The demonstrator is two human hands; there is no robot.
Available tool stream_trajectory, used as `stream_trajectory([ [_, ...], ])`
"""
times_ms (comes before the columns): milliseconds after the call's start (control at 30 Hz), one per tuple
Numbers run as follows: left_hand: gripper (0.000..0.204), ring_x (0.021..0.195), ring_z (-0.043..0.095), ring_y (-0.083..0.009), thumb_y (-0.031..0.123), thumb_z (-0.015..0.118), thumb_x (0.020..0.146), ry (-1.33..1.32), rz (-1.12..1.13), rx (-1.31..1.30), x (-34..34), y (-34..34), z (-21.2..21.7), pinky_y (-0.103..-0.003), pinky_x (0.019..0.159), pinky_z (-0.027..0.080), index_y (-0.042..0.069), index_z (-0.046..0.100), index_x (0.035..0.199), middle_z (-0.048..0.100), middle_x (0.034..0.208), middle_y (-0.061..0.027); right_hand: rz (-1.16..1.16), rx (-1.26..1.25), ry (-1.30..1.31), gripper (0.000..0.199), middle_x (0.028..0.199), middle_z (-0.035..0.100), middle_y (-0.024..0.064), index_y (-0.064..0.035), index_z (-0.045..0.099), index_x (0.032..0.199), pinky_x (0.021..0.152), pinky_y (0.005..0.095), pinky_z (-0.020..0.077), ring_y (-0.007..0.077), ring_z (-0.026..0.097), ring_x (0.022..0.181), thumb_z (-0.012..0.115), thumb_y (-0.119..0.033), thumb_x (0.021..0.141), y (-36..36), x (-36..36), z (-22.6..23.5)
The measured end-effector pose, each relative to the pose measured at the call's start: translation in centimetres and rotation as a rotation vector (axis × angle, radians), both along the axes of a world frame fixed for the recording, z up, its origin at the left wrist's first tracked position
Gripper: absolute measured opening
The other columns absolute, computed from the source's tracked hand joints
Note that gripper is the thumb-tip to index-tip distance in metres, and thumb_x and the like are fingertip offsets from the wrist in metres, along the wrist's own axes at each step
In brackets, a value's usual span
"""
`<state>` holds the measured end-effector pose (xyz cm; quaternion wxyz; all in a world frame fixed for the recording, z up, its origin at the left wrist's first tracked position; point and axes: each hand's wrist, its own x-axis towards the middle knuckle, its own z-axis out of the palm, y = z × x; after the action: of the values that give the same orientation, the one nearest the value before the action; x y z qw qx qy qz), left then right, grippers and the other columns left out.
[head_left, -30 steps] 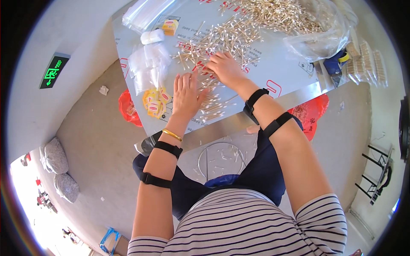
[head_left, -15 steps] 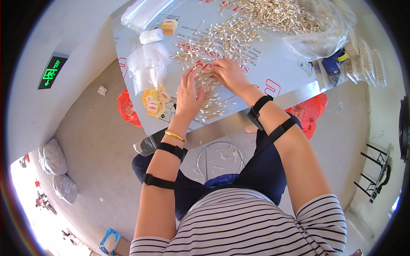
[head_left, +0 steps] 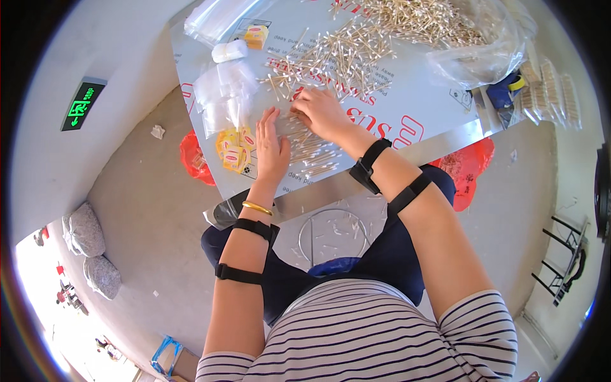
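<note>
Since the previous frame, the right hand [head_left: 323,114] had shifted toward nine o'clock over the cotton swabs, and the left hand [head_left: 270,149] had drawn slightly toward eight o'clock. Its fingers were straight and together, empty as far as could be seen, flanking a row of swabs [head_left: 315,156] on the worktop [head_left: 433,121]. The right hand's fingers curled over the row's far end; whether they pinched any swabs, I could not tell.

The step in hand looked like gathering and aligning swabs; the next move seemed to call for light, level pressure from both sides to even the ends.

Loose swabs [head_left: 347,60] lay scattered at one o'clock from the hands, leading to a large clear bag [head_left: 474,63] with a heap of swabs at its mouth. Small clear bags [head_left: 223,89], apparently empty, lay at eleven o'clock, and filled swab packs [head_left: 552,99] at three. Below the worktop, a red bag [head_left: 474,165] at four o'clock held small pale pieces, too blurred to identify.
</note>
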<state>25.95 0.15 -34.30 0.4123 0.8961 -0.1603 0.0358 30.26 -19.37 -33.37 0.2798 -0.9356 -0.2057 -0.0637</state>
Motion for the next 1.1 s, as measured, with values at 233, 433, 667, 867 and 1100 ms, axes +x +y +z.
stream_trajectory([
  [233, 0.063, 0.155, 0.026, -0.0431, 0.006, 0.051, 0.093, 0.019, -0.115, -0.051, 1.2, -2.3, -0.5, -0.057, 0.128, 0.016, 0.003, 0.037, 0.154, 0.036, 0.163, -0.0188, 0.080, 0.169, 0.163, 0.025, 0.116, 0.068, 0.0064, -0.0084, 0.074, 0.110, 0.097, 0.0450, 0.0501, 0.0324, 0.063, 0.111, 0.066, 0.000, 0.088, -2.5, -0.3, 0.3],
  [433, 0.064, 0.157, 0.026, -0.0369, 0.027, 0.056, 0.103, -0.114, -0.164, 0.303, 0.0, -2.6, 0.1, -0.058, 0.128, 0.017, 0.004, 0.035, 0.158, 0.033, 0.166, -0.0151, 0.010, 0.094, -0.042, 0.033, 0.119, 0.068, 0.0058, -0.0085, 0.073, 0.117, 0.099, 0.0453, 0.0507, 0.0315, 0.063, 0.116, 0.066, 0.001, 0.086, -6.9, -1.7, 0.3],
  [667, 0.076, 0.159, 0.021, -0.0332, 0.044, 0.054, 0.104, -0.118, -0.159, 0.556, -0.7, -3.3, 0.2, -0.057, 0.128, 0.016, 0.004, 0.027, 0.163, 0.029, 0.169, -0.0128, -0.160, -0.066, 0.031, 0.026, 0.122, 0.067, 0.0022, -0.0121, 0.076, 0.113, 0.103, 0.0442, 0.0477, 0.0255, 0.060, 0.120, 0.069, -0.006, 0.089, -10.2, -1.7, 0.4],
  [867, 0.085, 0.159, 0.018, -0.0353, 0.052, 0.051, 0.104, -0.172, -0.122, 0.520, -0.2, -4.0, 0.1, -0.056, 0.129, 0.012, -0.002, 0.023, 0.163, 0.021, 0.172, -0.0168, -0.005, -0.055, -0.113, 0.043, 0.142, 0.060, 0.0080, -0.0099, 0.066, 0.135, 0.114, 0.0488, 0.0419, 0.0303, 0.053, 0.135, 0.070, -0.016, 0.093, -8.0, -3.3, 0.4],
  [1100, 0.094, 0.161, 0.015, -0.0347, 0.065, 0.043, 0.102, -0.104, -0.102, 0.663, 1.3, -4.9, -0.6, -0.055, 0.129, 0.008, -0.003, 0.022, 0.163, 0.018, 0.172, -0.0207, 0.010, -0.367, -0.027, 0.072, 0.171, 0.028, 0.0067, -0.0106, 0.030, 0.164, 0.130, 0.0491, 0.0154, 0.0267, 0.023, 0.158, 0.049, -0.049, 0.105, -6.4, -5.1, -0.9],
])
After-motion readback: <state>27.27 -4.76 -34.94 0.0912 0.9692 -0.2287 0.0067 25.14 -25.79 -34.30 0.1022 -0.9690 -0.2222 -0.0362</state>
